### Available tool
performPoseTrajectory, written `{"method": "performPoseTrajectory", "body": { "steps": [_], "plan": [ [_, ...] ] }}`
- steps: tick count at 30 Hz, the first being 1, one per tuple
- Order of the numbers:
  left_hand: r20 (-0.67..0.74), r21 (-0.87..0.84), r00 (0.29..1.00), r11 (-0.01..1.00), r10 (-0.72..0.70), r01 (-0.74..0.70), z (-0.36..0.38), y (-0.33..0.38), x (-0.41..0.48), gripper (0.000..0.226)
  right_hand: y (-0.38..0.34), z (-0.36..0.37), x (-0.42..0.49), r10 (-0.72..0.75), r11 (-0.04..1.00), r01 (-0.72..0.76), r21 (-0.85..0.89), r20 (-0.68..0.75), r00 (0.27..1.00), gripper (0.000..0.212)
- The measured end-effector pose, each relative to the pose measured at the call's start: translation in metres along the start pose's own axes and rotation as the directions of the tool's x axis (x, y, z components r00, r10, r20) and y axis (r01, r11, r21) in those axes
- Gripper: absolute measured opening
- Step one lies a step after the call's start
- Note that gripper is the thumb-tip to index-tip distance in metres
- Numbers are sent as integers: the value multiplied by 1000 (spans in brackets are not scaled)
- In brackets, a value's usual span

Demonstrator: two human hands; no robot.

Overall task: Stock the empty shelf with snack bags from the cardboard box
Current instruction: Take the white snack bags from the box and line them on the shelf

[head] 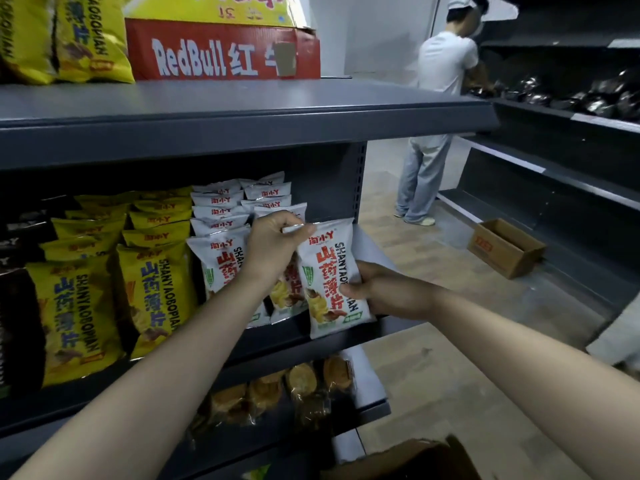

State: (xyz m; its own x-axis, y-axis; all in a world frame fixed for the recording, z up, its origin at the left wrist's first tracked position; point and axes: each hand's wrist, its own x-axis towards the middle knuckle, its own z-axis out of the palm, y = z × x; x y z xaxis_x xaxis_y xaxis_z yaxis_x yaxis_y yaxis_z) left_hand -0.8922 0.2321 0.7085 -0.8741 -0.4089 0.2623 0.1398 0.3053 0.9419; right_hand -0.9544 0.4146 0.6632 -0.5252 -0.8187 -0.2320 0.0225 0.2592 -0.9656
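A white snack bag [332, 271] with red lettering stands upright at the right end of the middle grey shelf [346, 336]. My left hand [273, 244] pinches its top edge, and my right hand [377, 289] grips its right side lower down. To its left stand rows of identical white bags [221, 220], then yellow bags [152, 289]. A corner of the brown cardboard box [408, 459] shows at the bottom edge.
A red RedBull carton [221, 53] and yellow bags sit on the top shelf. Round biscuit packs [304, 379] lie on the lower shelf. A person in white [440, 109] works at dark shelving across the aisle, beside an open cardboard box [505, 247] on the floor.
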Motion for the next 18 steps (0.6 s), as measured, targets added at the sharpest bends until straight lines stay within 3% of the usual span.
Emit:
{"method": "performPoseTrajectory", "body": {
  "steps": [6,8,10,12,15,18],
  "plan": [
    [-214,-20,977,1000,8,-13,33,7,9,12,-8,-29,0,48,994,-46,-100,23,999,34],
    [-276,-44,961,999,3,-16,41,9,18,17,-9,-39,3,2,992,0,-127,15,1000,35],
    [-300,-60,954,998,12,-32,46,8,32,27,-9,-41,5,-122,978,106,-177,-85,989,33],
    [-278,-18,960,999,42,-49,51,9,44,30,-4,-41,15,-265,949,208,-239,-238,934,51],
    [-227,39,970,996,88,-81,61,11,61,29,10,-40,40,-375,903,255,-346,-345,860,101],
    [-173,74,979,993,106,-95,70,8,77,21,20,-41,69,-390,910,250,-332,-475,789,101]
  ]
}}
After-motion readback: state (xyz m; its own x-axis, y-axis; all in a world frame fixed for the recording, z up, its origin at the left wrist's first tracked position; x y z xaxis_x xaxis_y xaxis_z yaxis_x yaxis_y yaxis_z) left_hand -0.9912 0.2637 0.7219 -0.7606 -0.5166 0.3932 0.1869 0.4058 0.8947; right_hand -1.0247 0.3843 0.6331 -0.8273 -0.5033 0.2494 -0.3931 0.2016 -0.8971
